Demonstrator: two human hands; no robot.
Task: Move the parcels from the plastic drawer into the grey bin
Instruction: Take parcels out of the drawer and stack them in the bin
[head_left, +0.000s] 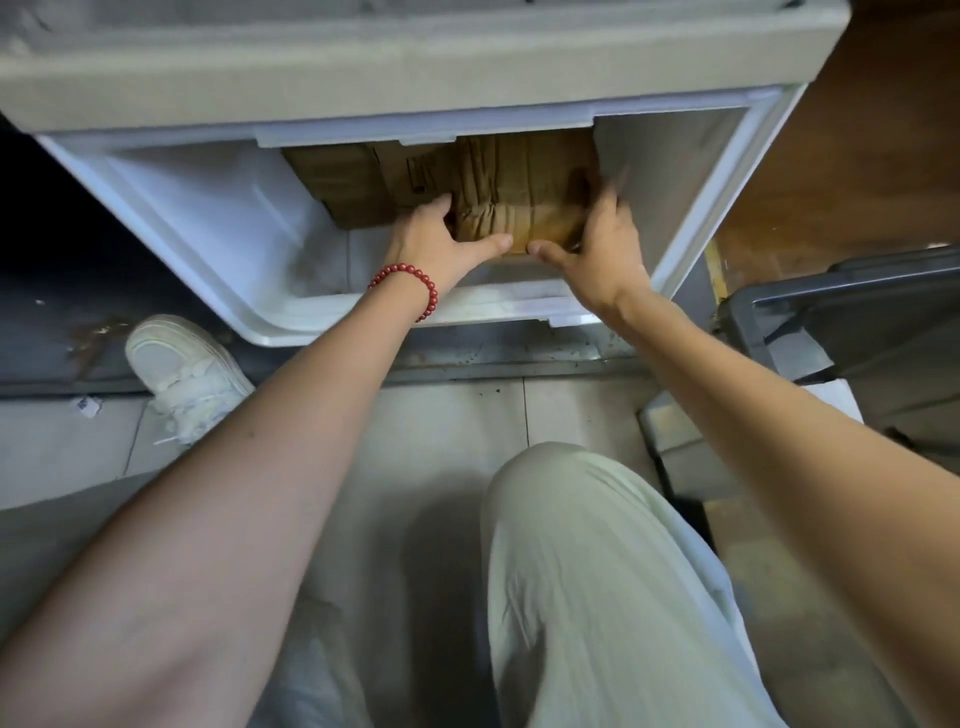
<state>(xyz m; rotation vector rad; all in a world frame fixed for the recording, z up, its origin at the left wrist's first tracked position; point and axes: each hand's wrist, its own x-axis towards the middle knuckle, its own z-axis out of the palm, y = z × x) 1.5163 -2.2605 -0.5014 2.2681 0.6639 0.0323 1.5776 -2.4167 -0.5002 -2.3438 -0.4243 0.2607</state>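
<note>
A white plastic drawer is pulled out of its beige cabinet. Inside lies a brown cardboard parcel wrapped in tape. My left hand, with a red bead bracelet at the wrist, grips the parcel's left side, thumb along its near edge. My right hand grips its right side, thumb on the near edge too. A second brown box sits behind and to the left, partly under the cabinet front. The grey bin stands on the floor to the right.
The beige cabinet top overhangs the drawer's back. My white shoe stands left of the drawer and my knee in pale trousers is below centre. A wooden surface lies right of the cabinet.
</note>
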